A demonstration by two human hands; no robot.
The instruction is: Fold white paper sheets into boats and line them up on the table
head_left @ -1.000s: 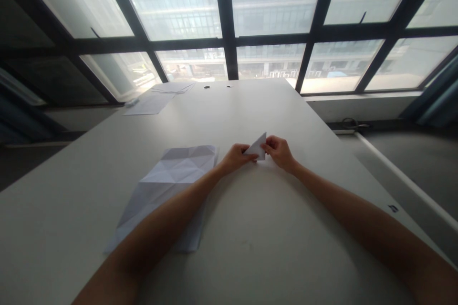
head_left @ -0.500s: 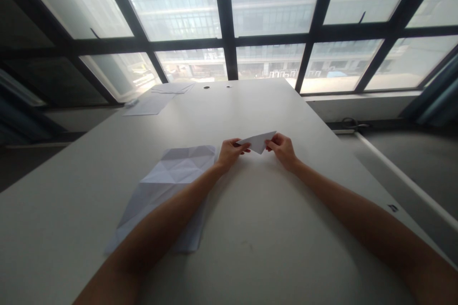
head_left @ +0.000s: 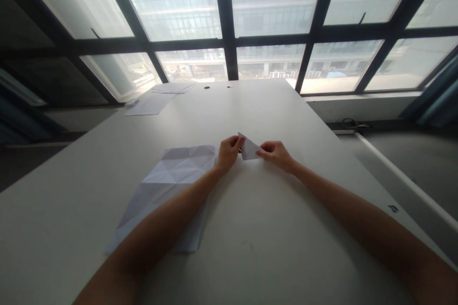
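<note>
A small folded triangle of white paper [head_left: 249,149] is held between my two hands, over the middle of the table. My left hand [head_left: 230,151] pinches its upper left edge between thumb and fingers. At its right corner, my right hand [head_left: 276,154] grips it the same way. One point of the triangle sticks up beside my left fingertips. Under and beside my left forearm lies a larger creased sheet of paper [head_left: 179,166], partly covered by the arm.
The white table [head_left: 286,228] stretches toward a wide window with dark frames [head_left: 229,43]. Flat white sheets [head_left: 152,104] lie at its far left. A small dark mark [head_left: 393,208] is near the right edge. Beyond that edge, a white rail [head_left: 404,176] runs near the floor.
The folded paper has been turned, its long edge now sloping down to the right. My right hand has moved left and slightly down with its corner. The large creased sheet stays put.
</note>
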